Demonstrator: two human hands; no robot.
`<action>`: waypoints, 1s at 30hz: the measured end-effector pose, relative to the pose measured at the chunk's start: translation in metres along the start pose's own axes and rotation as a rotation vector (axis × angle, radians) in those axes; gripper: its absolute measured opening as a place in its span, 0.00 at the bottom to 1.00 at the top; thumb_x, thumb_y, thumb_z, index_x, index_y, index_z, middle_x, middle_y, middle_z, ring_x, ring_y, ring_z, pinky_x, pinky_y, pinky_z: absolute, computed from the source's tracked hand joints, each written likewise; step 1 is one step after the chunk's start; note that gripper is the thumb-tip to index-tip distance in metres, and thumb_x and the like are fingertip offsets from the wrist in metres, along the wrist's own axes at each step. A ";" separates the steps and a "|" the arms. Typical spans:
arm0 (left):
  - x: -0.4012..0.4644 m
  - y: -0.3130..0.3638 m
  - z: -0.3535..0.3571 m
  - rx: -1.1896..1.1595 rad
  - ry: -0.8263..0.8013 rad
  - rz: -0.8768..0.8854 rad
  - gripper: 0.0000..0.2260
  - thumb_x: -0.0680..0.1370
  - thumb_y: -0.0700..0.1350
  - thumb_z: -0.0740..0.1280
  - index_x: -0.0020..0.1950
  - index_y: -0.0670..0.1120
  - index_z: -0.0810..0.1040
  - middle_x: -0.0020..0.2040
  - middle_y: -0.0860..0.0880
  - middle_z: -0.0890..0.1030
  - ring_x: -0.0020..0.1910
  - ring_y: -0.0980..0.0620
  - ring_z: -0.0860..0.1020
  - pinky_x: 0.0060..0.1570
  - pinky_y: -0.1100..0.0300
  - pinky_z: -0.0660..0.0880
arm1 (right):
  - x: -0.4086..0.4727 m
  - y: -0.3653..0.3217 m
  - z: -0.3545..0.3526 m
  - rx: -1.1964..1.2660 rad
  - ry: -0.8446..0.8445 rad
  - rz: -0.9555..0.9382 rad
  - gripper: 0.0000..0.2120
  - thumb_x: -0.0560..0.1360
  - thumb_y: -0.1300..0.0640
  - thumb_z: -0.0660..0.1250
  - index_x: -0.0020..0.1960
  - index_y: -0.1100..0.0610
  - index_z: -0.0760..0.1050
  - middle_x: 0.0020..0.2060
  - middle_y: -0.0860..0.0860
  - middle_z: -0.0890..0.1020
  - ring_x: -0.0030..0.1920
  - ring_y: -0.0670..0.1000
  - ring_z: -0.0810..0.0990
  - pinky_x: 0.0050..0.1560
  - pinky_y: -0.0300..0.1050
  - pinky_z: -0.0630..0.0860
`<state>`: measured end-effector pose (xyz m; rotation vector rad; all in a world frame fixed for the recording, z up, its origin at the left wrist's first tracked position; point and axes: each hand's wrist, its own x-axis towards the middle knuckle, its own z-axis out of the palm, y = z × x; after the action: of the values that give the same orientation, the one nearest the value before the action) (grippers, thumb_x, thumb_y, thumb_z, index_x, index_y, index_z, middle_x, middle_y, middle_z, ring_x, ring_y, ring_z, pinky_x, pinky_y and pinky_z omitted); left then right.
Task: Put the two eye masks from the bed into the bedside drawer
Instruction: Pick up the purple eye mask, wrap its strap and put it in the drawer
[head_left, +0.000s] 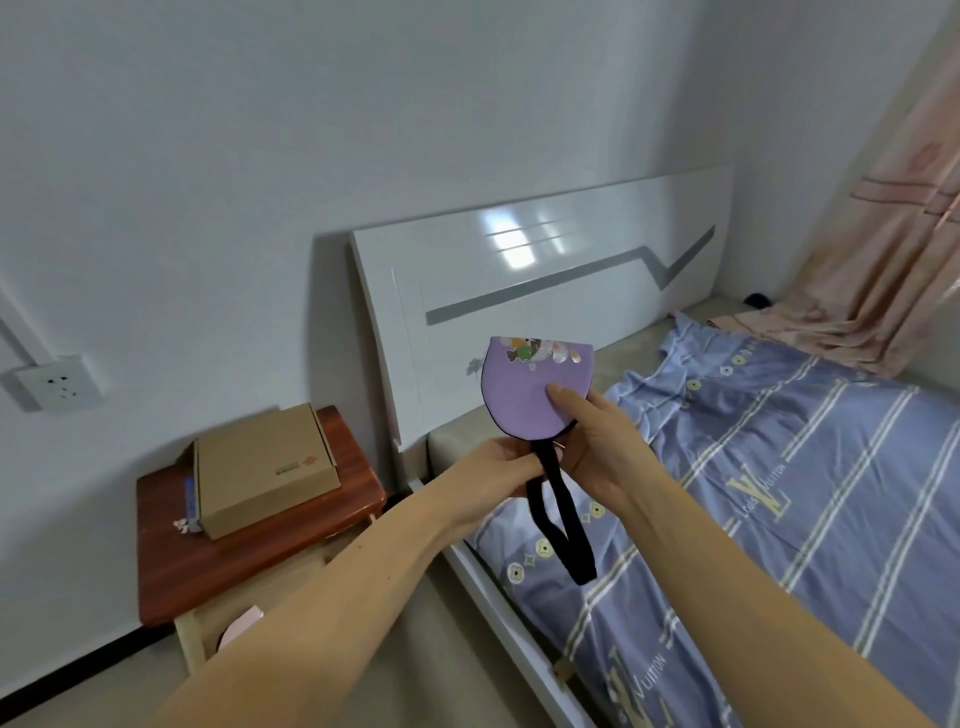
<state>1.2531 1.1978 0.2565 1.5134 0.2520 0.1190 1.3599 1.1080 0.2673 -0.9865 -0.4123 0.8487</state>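
A purple eye mask (524, 395), folded in half with a cartoon print along its top edge, is held up above the bed's near corner. Its black elastic strap (561, 525) hangs down in a loop. My right hand (597, 441) pinches the mask's lower right side with the thumb on its face. My left hand (498, 467) grips the strap where it meets the mask. The bedside drawer (239, 618) is pulled open under the red-brown bedside table (249, 545), and something pink (239, 626) lies inside it. A second mask is not clearly in view.
A cardboard box (265, 467) sits on the bedside table top. The bed has a blue striped quilt (779, 493) and a white headboard (545, 291). A pink curtain (883, 260) hangs at the right. A wall socket (57, 387) is at the left.
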 end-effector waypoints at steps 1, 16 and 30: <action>0.001 -0.001 0.001 0.018 0.034 -0.002 0.07 0.78 0.43 0.63 0.48 0.42 0.79 0.39 0.46 0.77 0.39 0.52 0.73 0.48 0.58 0.72 | 0.000 0.000 0.000 0.017 -0.007 0.000 0.15 0.71 0.59 0.68 0.58 0.59 0.75 0.46 0.54 0.84 0.43 0.52 0.83 0.46 0.49 0.80; -0.006 -0.047 -0.012 0.111 -0.402 -0.569 0.15 0.80 0.48 0.54 0.52 0.42 0.78 0.40 0.45 0.84 0.37 0.46 0.83 0.40 0.59 0.80 | 0.001 -0.006 -0.021 -0.223 0.216 -0.218 0.06 0.74 0.59 0.66 0.50 0.50 0.78 0.45 0.50 0.84 0.44 0.51 0.84 0.39 0.46 0.82; -0.014 -0.005 0.006 -0.076 -0.594 -0.191 0.11 0.78 0.44 0.62 0.54 0.42 0.81 0.47 0.43 0.86 0.42 0.51 0.84 0.43 0.62 0.81 | -0.001 -0.014 -0.024 -0.280 0.330 -0.260 0.08 0.75 0.61 0.64 0.51 0.51 0.75 0.48 0.52 0.81 0.46 0.53 0.81 0.33 0.41 0.80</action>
<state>1.2410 1.1886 0.2533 1.3758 -0.0860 -0.4634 1.3813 1.0902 0.2674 -1.2766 -0.3710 0.3886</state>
